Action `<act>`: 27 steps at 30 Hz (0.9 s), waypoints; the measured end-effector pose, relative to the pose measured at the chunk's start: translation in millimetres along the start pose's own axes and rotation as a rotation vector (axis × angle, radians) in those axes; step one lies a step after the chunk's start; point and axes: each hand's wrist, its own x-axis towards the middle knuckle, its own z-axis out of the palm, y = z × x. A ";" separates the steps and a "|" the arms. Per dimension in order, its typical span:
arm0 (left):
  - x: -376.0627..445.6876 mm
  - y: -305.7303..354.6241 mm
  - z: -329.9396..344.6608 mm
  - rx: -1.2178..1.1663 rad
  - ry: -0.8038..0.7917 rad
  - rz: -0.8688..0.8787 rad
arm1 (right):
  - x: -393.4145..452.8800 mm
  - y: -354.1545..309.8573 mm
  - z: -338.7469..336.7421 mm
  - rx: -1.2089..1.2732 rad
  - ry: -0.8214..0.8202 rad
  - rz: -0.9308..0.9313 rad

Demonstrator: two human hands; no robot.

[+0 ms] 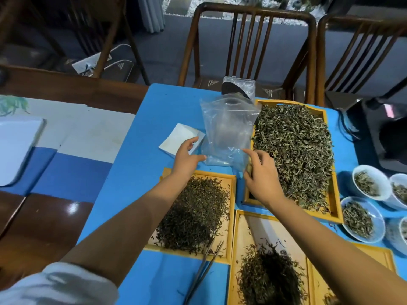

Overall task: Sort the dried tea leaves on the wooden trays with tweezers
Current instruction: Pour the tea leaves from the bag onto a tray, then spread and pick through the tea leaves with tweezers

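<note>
Both hands were on a clear plastic bag [228, 133] that lay on the blue table cover [132, 183], beyond the near trays. The left hand [187, 159] lay flat at the bag's near left corner, fingers loosely spread and fingertips touching the film; the right hand [262, 175] was at the near right corner, fingers curled, seemingly pinching the edge, though the grip itself was hidden behind the knuckles.

The tweezers [206, 269] lay untouched on the cover, their tips resting over the near edge of the left wooden tray [231, 194], which held a dark heap of dried tea leaves [193, 216]. A fuller tray of greener leaves [295, 150] sat to the right, just beside the bag, and another tray [237, 249] lay nearest, with small white bowls [370, 181] of leaves at the far right.

The step in hand looked like clearing or readying the bag, not sorting. To do it well, the bag wanted lifting by both corners and kept level, clear of the heaped right tray, since a dragged edge could sweep loose leaves off. The tweezers should then be taken by the handle end.
</note>
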 end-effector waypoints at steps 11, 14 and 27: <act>-97.7 -30.1 -2.4 0.049 0.037 0.047 | -85.6 -21.2 11.8 -0.039 -0.157 -0.111; -129.6 -49.5 -1.1 0.064 0.076 0.063 | -117.4 -25.5 24.2 0.000 -0.186 -0.117; -236.5 -142.4 -30.8 0.277 0.150 -0.010 | -223.6 -72.9 87.7 0.321 -0.589 0.405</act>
